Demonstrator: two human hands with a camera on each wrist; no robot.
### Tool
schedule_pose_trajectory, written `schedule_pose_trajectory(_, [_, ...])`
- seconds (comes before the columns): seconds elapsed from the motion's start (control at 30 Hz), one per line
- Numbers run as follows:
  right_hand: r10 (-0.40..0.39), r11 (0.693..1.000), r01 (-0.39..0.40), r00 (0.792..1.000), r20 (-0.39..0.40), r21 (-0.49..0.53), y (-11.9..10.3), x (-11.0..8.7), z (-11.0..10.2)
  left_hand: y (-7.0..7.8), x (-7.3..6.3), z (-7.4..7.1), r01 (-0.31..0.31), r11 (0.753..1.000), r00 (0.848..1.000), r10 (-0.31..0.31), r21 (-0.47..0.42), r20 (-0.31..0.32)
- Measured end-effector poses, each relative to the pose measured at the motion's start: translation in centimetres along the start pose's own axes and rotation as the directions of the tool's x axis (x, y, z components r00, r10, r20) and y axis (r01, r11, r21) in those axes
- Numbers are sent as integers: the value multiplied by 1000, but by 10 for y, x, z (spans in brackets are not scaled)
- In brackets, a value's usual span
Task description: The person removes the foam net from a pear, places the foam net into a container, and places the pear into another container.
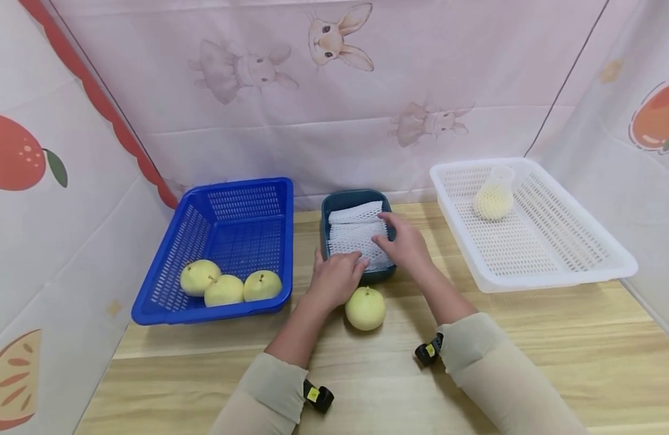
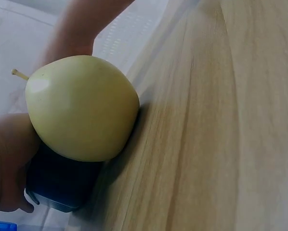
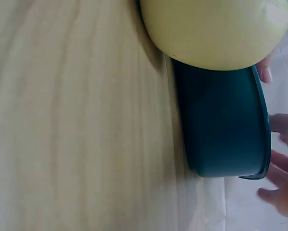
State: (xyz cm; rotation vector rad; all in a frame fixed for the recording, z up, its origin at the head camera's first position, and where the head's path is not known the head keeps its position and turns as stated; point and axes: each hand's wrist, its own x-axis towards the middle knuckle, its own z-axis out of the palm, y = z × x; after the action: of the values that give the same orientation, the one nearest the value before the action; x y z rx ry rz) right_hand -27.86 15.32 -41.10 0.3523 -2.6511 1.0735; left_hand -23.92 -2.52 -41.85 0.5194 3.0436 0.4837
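A dark teal box [image 1: 371,275] stands at the table's middle with white foam fruit nets [image 1: 351,235] lying flat in it. My left hand [image 1: 336,279] lies over its near left corner, thumb and fingers by the nets. From the right, my right hand [image 1: 407,243] reaches over the rim, thumb and forefinger spread apart at the nets' edge. Just in front of the box sits a yellow-green pear [image 1: 365,309], between my forearms. That pear [image 2: 84,110] hides part of the box in the left wrist view. In the right wrist view, fingers [image 3: 279,166] show beside the box wall.
On the left, a blue basket [image 1: 144,305] holds 3 pears [image 1: 224,290] at its near end. A white basket [image 1: 563,279] stands on the right, with a pear in a foam net [image 1: 494,199] inside. A printed cloth [image 1: 334,121] hangs behind the wooden table [image 1: 535,356].
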Motion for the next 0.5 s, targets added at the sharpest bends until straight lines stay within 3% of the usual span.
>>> schedule_pose_trajectory(0.1, [-173,980,171,985,-15,-105,-1,0,0,0,0,0,3,1000,1000,-3,8,8])
schedule_pose_trajectory(0.2, [-240,942,257,966,100,-217,-2,-1,1,-1,1,-1,10,1000,1000,-10,14,16])
schedule_pose_trajectory(0.27, [-207,928,255,959,196,-271,-3,-1,4,-1,1,0,13,1000,1000,-13,17,24])
schedule_pose_trajectory(0.37, [-96,925,194,951,295,-325,-1,-1,8,-1,1,0,12,1000,999,-13,16,30])
schedule_pose_trajectory(0.5, [-25,925,158,933,358,-346,0,0,10,-1,1,1,12,1000,1000,-12,15,22])
